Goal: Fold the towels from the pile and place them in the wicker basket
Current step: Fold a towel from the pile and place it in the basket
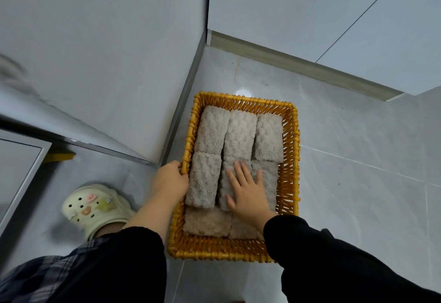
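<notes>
Floor (346,183), wicker basket (214,247), folded towels (238,133): packing looks nearly done.

The wicker basket sits on the floor by a cabinet (107,63) corner, its long axis running away from me toward the wall. Two rows of three towels lie lengthwise along that axis, edge to edge. At the near end two more seem to lie crosswise. I judge most of the folding finished, but the pile is out of view, so I cannot tell what is left. My left hand (170,181) grips the basket's left rim, curled onto it. My right hand (250,192) rests flat on the middle towel (223,190) of the nearer row, fingers (239,171) straight and spread, clamped on nothing.
</notes>
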A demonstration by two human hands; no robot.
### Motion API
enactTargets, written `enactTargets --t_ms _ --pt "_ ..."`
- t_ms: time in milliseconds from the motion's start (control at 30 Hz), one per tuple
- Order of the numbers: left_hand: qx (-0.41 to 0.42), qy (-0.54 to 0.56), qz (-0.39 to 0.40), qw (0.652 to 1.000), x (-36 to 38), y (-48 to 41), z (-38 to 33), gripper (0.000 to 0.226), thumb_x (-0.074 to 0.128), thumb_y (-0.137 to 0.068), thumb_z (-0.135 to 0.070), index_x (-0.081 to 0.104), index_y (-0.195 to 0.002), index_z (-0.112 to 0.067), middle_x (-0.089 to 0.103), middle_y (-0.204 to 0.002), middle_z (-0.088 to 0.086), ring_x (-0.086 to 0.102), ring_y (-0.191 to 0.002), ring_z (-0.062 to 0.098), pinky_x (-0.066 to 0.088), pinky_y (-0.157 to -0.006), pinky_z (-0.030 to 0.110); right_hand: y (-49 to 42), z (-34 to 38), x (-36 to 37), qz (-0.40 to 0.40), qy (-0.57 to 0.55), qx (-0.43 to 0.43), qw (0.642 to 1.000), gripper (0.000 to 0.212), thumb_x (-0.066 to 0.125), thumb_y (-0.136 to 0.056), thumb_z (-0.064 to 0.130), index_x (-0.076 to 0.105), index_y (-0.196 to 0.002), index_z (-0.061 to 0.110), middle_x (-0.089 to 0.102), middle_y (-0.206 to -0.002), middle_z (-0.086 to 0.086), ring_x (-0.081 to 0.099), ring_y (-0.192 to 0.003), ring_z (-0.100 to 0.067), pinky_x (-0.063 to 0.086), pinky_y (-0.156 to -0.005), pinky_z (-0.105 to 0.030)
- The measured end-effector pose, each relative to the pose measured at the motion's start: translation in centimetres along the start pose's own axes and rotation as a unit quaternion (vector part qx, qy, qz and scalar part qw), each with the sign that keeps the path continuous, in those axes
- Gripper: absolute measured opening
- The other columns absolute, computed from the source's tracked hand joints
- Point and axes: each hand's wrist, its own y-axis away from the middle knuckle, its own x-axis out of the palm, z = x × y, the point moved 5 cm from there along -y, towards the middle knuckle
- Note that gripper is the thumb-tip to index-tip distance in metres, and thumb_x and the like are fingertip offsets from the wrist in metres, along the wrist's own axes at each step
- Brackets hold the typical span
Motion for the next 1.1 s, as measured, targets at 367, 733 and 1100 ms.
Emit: enactTargets --t_ms 367,733,1100 --pt "0.051 0.068 0.097 0.992 -4.8 3.5 -5.7 0.056 0.057 -0.093 -0.031 0.039 -0.142 -0.013 0.045 -0.143 0.009 0.044 -0.129 0.024 0.037 -0.104 0.035 1.0 -0.4 -8.9 -0.155 -0.218 0.045 0.962 0.062 0.04 -0.097 0.038 0.019 -0.15 0.015 0.008 -0.16 -0.004 0.003 -0.147 -0.017 0.004 -0.121 -0.041" --pt "0.224 -0.007 -0.059 0.973 -15.5 14.3 -10.7 0.05 0.054 -0.095 -0.029 0.04 -0.142 -0.02 0.04 -0.148 -0.004 0.035 -0.136 0.012 0.025 -0.107 0.023 4.2 4.1 -24.6 -0.334 -0.29 -0.037 0.896 0.059 0.049 -0.093 0.03 0.031 -0.144 0.007 0.021 -0.155 -0.011 0.016 -0.144 -0.023 0.011 -0.118 -0.033" --pt "0.259 0.047 -0.347 0.9 -29.4 26.6 -3.8 0.041 0.055 -0.094 -0.021 0.049 -0.134 -0.024 0.05 -0.133 -0.009 0.043 -0.124 0.006 0.026 -0.101 0.015 11.9 17.0 -37.1 -0.502 -0.277 -0.309 0.759 0.045 0.049 -0.084 0.015 0.042 -0.128 0.009 0.045 -0.135 -0.016 0.039 -0.128 -0.022 0.023 -0.113 -0.021"
